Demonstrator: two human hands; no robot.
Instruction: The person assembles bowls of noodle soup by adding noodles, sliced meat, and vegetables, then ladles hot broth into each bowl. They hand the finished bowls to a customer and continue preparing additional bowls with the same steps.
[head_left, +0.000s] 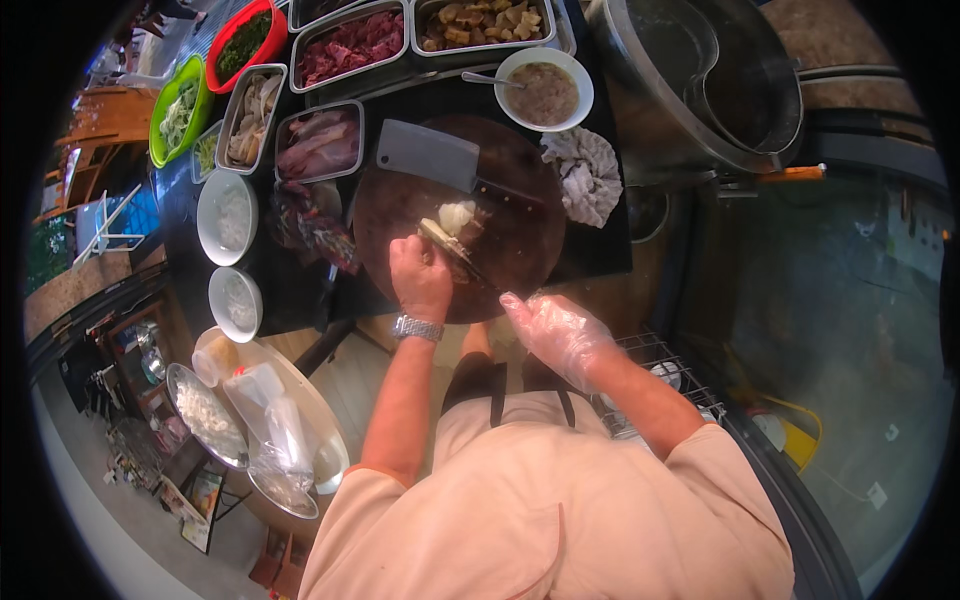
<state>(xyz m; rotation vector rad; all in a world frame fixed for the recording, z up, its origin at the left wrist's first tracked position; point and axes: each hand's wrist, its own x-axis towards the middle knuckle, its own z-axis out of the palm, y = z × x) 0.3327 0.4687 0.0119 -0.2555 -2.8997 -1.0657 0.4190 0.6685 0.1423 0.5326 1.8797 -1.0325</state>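
My bare left hand (421, 279), with a metal wristwatch (418, 328), is closed against a pale, elongated piece of food (442, 233) on the round wooden chopping board (517, 161). In a clear plastic glove, my right hand (559, 330) grips a narrow knife (480, 274), its blade angled up-left along that piece. Just beyond lies a pale, rounded lump of food (456, 217), with small scraps around it. A cleaver (427, 154) rests flat across the board's far side, its dark handle pointing right.
Behind the board stand trays of raw red meat (351, 46) and brown chunks (484, 24). A bowl of minced meat (544, 94) and a crumpled cloth (587, 176) border it at right, near a large metal pot (645, 82). Noodle bowls (227, 217) stand left.
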